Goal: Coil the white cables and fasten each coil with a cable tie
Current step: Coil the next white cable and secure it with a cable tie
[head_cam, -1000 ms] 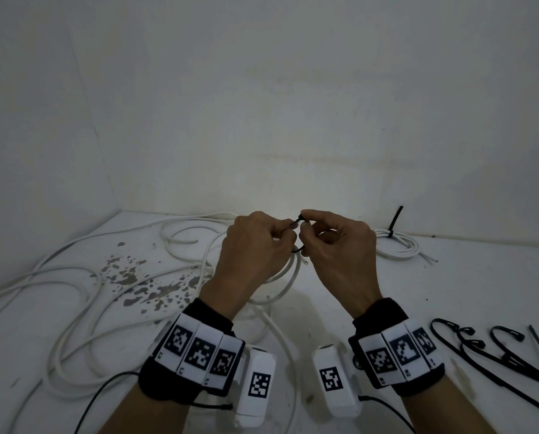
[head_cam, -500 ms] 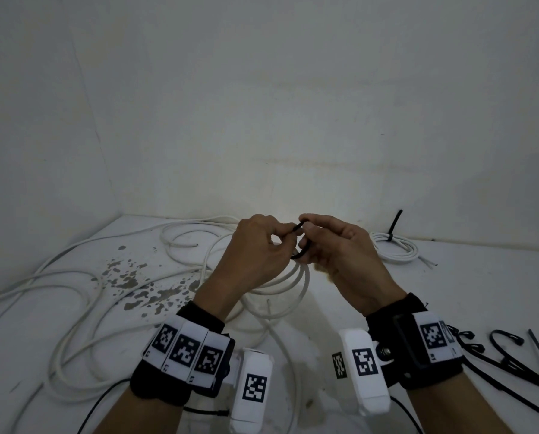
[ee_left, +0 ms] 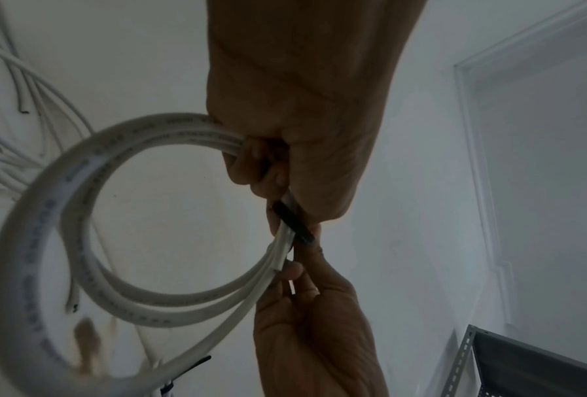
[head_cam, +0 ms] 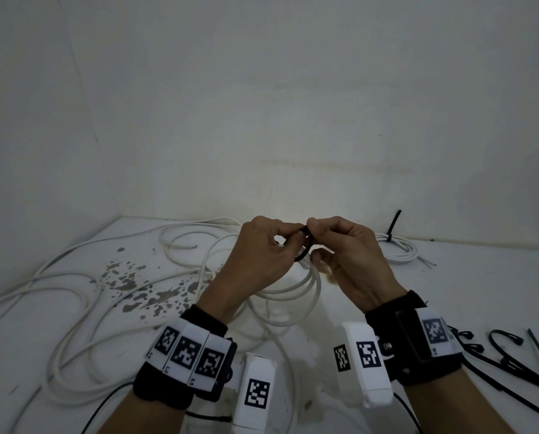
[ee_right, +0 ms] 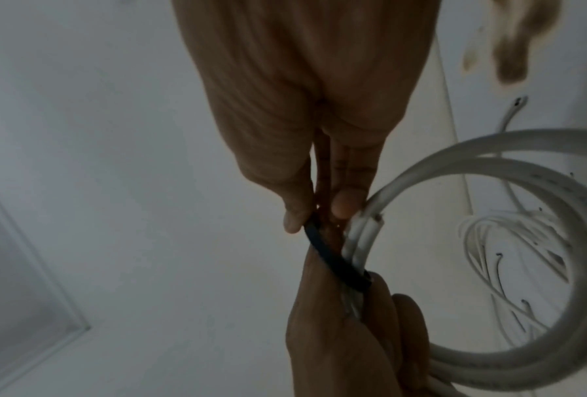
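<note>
Both hands were raised together just above the tabletop, wrists bent in toward each other and knuckles nearly touching. The left hand (head_cam: pixel 263 249) had its fingers curled round a bundle of white cable loops, the coil (ee_left: pixel 81 241) hanging down from its fist, and its thumb and forefinger also pinched one end of a black cable tie (ee_left: pixel 293 224). The right hand (head_cam: pixel 345 255) pinched the other end of that tie between thumb and fingertip, its remaining fingers loosely bent beneath. The tie curved round the gathered strands of the coil in the small gap between the two hands; whether it was locked I could not tell. Each wrist wore a black band with square black-and-white markers and a white camera block. Under the hands lay a white table (head_cam: pixel 465 292), blotched with dark stains (head_cam: pixel 130 283) on the left, where a loose tangle of white cables (head_cam: pixel 74 308) sprawled across it. Near the back right sat a finished coil (head_cam: pixel 398 250), bound with a black tie whose tail stuck upward. Several spare ties (head_cam: pixel 509 352) lay at the right edge, just beside the right wrist. Plain pale walls met in a corner behind the table.
</note>
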Available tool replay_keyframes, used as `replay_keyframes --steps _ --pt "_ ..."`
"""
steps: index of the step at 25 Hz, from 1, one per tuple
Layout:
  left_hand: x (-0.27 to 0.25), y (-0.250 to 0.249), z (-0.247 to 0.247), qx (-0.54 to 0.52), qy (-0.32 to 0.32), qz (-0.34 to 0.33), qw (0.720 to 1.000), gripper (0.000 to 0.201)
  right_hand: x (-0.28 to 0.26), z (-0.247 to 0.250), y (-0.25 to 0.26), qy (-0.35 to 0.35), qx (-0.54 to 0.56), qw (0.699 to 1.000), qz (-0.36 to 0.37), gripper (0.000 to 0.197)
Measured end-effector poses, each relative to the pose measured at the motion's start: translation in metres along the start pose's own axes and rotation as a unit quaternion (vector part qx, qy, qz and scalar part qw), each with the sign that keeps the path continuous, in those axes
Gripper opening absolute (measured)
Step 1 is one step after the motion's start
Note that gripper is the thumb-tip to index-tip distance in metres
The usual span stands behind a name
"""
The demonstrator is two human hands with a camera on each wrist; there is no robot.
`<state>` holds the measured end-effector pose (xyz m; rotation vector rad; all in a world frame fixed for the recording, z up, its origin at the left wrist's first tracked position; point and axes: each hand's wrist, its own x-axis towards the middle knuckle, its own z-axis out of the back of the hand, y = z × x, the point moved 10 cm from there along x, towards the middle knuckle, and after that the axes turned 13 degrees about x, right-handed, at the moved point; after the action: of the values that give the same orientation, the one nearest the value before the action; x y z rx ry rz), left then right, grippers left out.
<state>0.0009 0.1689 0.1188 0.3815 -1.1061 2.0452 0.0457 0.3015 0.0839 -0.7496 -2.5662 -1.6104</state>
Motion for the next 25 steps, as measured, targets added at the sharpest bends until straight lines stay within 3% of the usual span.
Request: replay_keyframes --steps 4,7,12,20,25 --pt "-0.004 0.004 -0.006 -0.025 0.016 0.029 0.999 0.018 -0.004 -0.005 0.018 0.001 -0.173 0.980 0.102 0.019" --pt "-0.002 0.008 -0.007 -0.048 0.010 0.046 0.998 0.017 -0.007 -0.003 0.031 -0.043 -0.236 0.958 0.158 0.018" --pt "-0.003 0.018 -0.006 -0.046 0.013 0.083 0.995 0.018 -0.010 -0.003 0.032 -0.077 -0.251 0.949 0.174 0.018" --pt "-0.007 0.020 -0.005 -0.168 -0.054 0.150 0.973 0.013 -0.021 -0.016 0.038 -0.077 -0.258 0.944 0.189 0.017" --pt "-0.011 0.015 -0.015 -0.230 -0.037 0.176 0.956 0.013 -0.019 -0.016 0.045 -0.088 -0.260 0.940 0.201 0.019"
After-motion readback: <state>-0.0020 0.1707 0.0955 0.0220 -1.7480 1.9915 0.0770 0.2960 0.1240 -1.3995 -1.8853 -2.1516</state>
